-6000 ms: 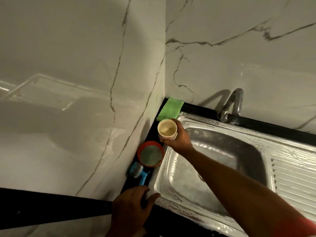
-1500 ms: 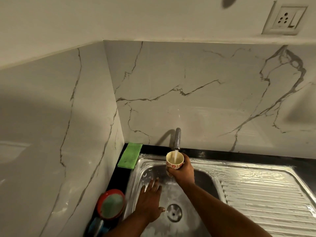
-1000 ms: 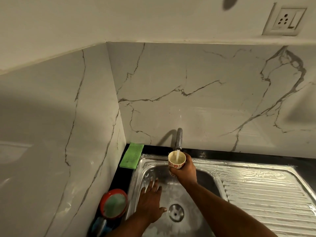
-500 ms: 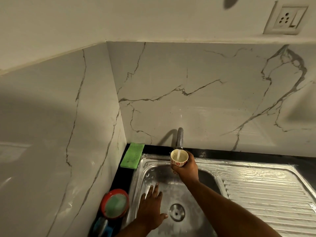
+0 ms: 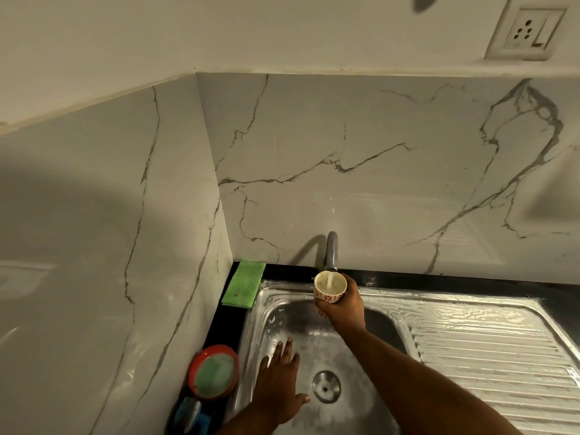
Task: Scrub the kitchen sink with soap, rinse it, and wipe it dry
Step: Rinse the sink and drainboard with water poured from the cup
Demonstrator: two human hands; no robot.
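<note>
Sink (image 5: pixel 282 315), stainless, is set in a black surface (image 5: pixel 224 321) at the corner of two marble walls. Its basin and rim look wet, w/ whitish streaks. Tap (image 5: pixel 332 252) stands at the sink's back edge, and a thin stream of water runs from it.

R hand (image 5: pixel 345 312) is over the back of the sink, right under the tap. Its fingers (image 5: pixel 323 306) wrap round a cup (image 5: pixel 329 291), white w/ red flower marks, held upright. The stream falls straight into the cup, and cloudy water shows inside.

L hand (image 5: pixel 277 384) lies palm down on the sink floor, just left of the drain (image 5: pixel 326 386). Fingers straight and a bit spread, pointing to the sink's back wall, thumb out toward the drain. It holds nothing.

Ribbed drainboard (image 5: pixel 489 350) runs off the sink's right side, also shiny wet. Green cloth (image 5: pixel 244 284) lies flat on the surface at the sink's back-left corner. Red bowl (image 5: pixel 213 373) w/ something pale green inside sits on the surface by the sink's left rim, near the L hand. Blue item (image 5: pixel 191 412) sits just in front of the bowl, too blurred to tell what it is. Socket (image 5: pixel 527 32) is on the wall high above the sink's right end.
</note>
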